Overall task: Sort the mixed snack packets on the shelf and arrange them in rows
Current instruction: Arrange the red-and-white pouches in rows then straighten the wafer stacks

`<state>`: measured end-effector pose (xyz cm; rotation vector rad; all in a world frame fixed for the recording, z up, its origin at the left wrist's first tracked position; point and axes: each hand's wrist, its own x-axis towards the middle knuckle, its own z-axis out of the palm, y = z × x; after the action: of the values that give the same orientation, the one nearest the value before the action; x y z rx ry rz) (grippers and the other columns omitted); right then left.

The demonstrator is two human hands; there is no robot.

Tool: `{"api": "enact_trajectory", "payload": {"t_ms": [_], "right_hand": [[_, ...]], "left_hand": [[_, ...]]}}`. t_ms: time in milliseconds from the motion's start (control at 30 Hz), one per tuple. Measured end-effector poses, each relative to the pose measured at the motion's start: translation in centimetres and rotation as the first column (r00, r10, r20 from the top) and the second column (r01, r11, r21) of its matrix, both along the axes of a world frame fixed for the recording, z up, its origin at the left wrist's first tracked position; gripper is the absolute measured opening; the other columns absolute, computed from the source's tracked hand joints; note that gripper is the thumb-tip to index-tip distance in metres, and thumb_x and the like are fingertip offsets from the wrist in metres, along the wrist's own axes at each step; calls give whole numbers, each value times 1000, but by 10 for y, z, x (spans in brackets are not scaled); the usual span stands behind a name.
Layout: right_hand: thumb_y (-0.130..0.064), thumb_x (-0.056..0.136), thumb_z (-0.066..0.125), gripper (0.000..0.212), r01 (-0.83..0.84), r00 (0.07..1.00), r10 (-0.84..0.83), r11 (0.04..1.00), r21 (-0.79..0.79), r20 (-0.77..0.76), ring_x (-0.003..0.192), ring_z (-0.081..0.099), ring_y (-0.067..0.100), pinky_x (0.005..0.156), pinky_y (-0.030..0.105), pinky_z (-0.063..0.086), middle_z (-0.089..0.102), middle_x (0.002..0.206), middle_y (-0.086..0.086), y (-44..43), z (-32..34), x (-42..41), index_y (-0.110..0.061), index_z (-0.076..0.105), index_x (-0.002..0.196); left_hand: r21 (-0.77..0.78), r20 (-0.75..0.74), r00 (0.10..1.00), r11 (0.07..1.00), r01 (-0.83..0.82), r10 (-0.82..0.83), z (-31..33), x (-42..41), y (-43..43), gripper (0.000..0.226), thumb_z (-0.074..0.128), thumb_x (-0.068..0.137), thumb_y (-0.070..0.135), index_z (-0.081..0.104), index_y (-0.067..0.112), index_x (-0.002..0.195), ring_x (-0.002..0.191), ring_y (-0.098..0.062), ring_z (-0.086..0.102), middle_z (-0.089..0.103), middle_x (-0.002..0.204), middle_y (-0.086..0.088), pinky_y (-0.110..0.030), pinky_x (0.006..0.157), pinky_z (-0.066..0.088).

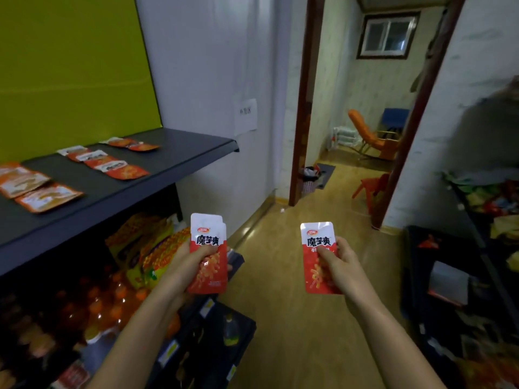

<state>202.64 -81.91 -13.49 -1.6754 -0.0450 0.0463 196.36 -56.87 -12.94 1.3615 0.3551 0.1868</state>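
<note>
Up close, the left grip (pixel 191 266) curls round stacked packets (pixel 209 237); the right grip (pixel 344 269) pinches a single packet (pixel 317 240). Other packets (pixel 112 164) lie in rows on the far-left shelf (pixel 174 161).

Reference: the shelf (pixel 168 153). Three rows of packets lie on it:
- far row (pixel 132 144), nearest the shelf's right end
- middle row (pixel 104 164), left of the far row
- near row (pixel 33 186), furthest left

Snack bags (pixel 146 248) stand under the shelf, with bottles (pixel 98 304) lower and to their left. Right of the shelf's front edge, the left hand (pixel 185 265) holds stacked packets (pixel 209 248) upright. Further right of the shelf, the right hand (pixel 339 265) holds a single packet (pixel 318 256). A doorway (pixel 359 108) opens beyond the shelf's right end
</note>
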Motion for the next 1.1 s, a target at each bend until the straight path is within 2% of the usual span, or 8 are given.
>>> {"api": "enact_trajectory", "payload": {"t_ms": [167,267,400,533,700,867,1000,1100], "right_hand": [[-18,94,49,8,-111,994,111,993,46,14,47,61,-5,40,11,43,65,73,-8,48,20,82,-23,56,97],[-17,94,50,12,-208,975,206,978,15,78,57,63,0,47,12,46,65,79,-6,85,37,123,-18,55,105],[-22,94,51,10,-388,907,392,920,-58,152,82,66,14,69,29,53,67,93,-1,137,59,172,-22,52,103],[-27,93,52,7,-574,785,586,810,-121,203,79,67,7,68,24,53,67,89,-10,191,79,220,-30,50,87],[-20,90,56,10,-760,597,770,633,-149,224,90,67,17,82,38,53,68,100,-1,266,103,264,-28,51,88],[-21,88,59,12,-871,421,888,452,-193,183,97,66,19,89,43,52,66,113,5,332,120,284,-23,52,98],[-21,85,61,19,-865,337,913,397,-308,229,99,64,22,90,44,51,66,111,8,373,121,286,-16,54,102],[-26,84,62,22,-809,315,909,407,-424,272,98,63,23,80,36,50,67,107,6,390,114,287,-14,57,102]], "left_hand": [[30,92,991,995,-100,97,34,52,24,19,54,87,6,58,12,105,59,-21,71,76,73,-3,-25,48,54],[43,160,974,985,-168,159,59,69,47,23,51,88,4,58,8,109,59,-21,72,76,79,-5,-26,48,54],[71,210,945,960,-272,253,84,80,76,24,50,90,8,56,13,113,63,-25,72,76,90,-6,-27,50,55],[105,227,901,911,-399,369,97,88,99,24,51,90,10,56,13,114,67,-24,73,75,95,-6,-26,50,55],[97,244,775,780,-618,583,107,103,113,20,51,89,9,58,12,108,64,-23,73,76,89,-6,-25,48,54],[73,250,588,590,-804,769,115,117,116,10,54,88,8,59,17,91,48,-13,69,73,62,1,-19,40,50],[55,242,483,485,-873,841,116,124,120,11,56,87,9,59,16,95,50,-12,69,74,62,2,-19,42,50],[61,216,425,423,-904,879,117,127,123,12,60,84,11,60,17,94,50,-11,69,74,62,4,-18,42,50]]}}
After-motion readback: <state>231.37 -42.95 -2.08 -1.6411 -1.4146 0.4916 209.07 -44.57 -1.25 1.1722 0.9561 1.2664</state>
